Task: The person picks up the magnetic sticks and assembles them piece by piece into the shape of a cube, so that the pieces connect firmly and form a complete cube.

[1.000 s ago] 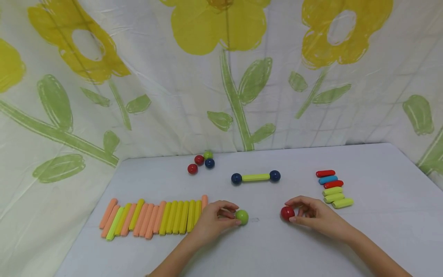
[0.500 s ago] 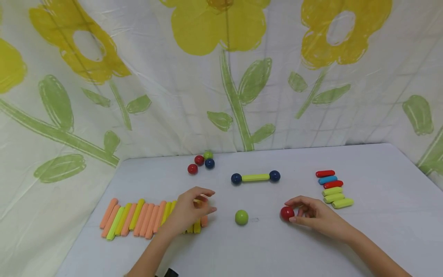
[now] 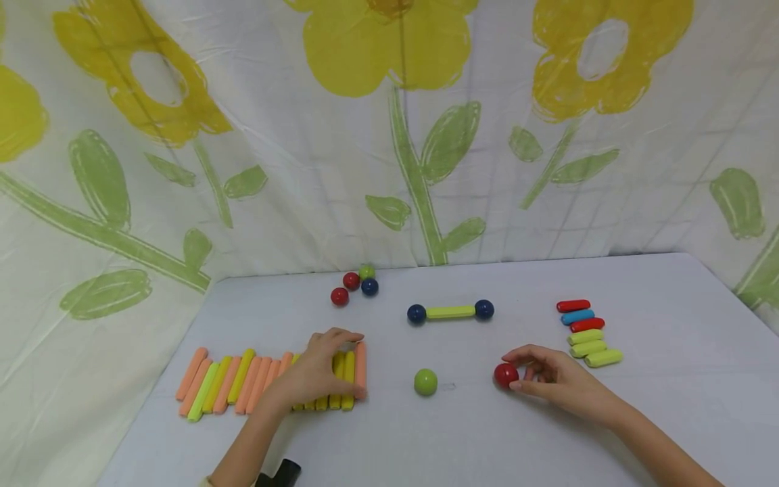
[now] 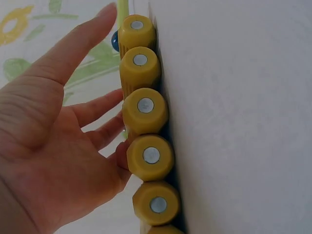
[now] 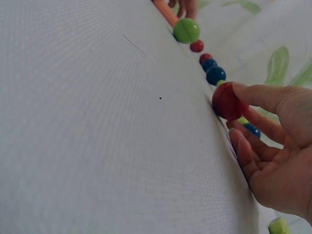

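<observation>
My right hand (image 3: 550, 382) pinches a glossy red ball (image 3: 506, 375) between thumb and fingers; the right wrist view shows the ball (image 5: 227, 101) close to the tabletop. My left hand (image 3: 313, 368) is over the right end of a row of rods. Its thumb and index finger spread along an orange rod (image 3: 361, 365), one near each end; firm contact cannot be made out. In the left wrist view, yellow rods (image 4: 145, 109) with metal discs in their ends lie beside the hand (image 4: 63, 141). A green ball (image 3: 425, 382) sits between my hands.
Farther back, a yellow-green rod (image 3: 450, 312) lies between two dark blue balls (image 3: 416, 314). A small group with red balls (image 3: 339, 296) is at the back left. Short red (image 3: 573, 306), blue and yellow-green rods lie right. A flowered cloth (image 3: 304, 169) hangs behind the table.
My left hand has let go of the green ball and moved left to the orange rod at the row's end. The right hand stays in place with the red ball.
</observation>
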A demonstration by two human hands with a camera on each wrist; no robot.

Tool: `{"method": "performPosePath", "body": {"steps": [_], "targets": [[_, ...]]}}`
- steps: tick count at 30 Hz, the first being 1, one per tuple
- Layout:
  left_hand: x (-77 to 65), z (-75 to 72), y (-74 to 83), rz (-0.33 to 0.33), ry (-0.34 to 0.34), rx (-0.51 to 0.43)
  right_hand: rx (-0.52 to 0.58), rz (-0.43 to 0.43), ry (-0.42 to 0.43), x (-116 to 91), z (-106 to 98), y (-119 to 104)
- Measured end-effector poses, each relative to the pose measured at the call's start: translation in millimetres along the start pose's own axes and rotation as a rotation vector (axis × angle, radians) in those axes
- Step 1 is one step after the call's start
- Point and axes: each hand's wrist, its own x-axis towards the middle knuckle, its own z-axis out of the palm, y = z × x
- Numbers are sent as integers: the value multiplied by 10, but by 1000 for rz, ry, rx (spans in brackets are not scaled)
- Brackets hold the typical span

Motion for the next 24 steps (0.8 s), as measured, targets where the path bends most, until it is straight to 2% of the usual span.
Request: {"method": "performPosePath", "body": {"steps": [6,12,17,20,22,24], "targets": [[11,28,-30,15,-20,80,-7,-7,2,3,2,12],[9,46,-26,22,-3,89,-6,-4,1,5,1,23],[5,45,3,32,30,44,-10,15,4,-3,-12,-3],[14,44,35,46,65,-3,-12,59,13,-10,-42,-52],[33,40,66,45,91,-45,-23,82,35,-13,-68,-106],[58,31,110,35,116,-113,-65,67,71,-1,-89,-173]]}}
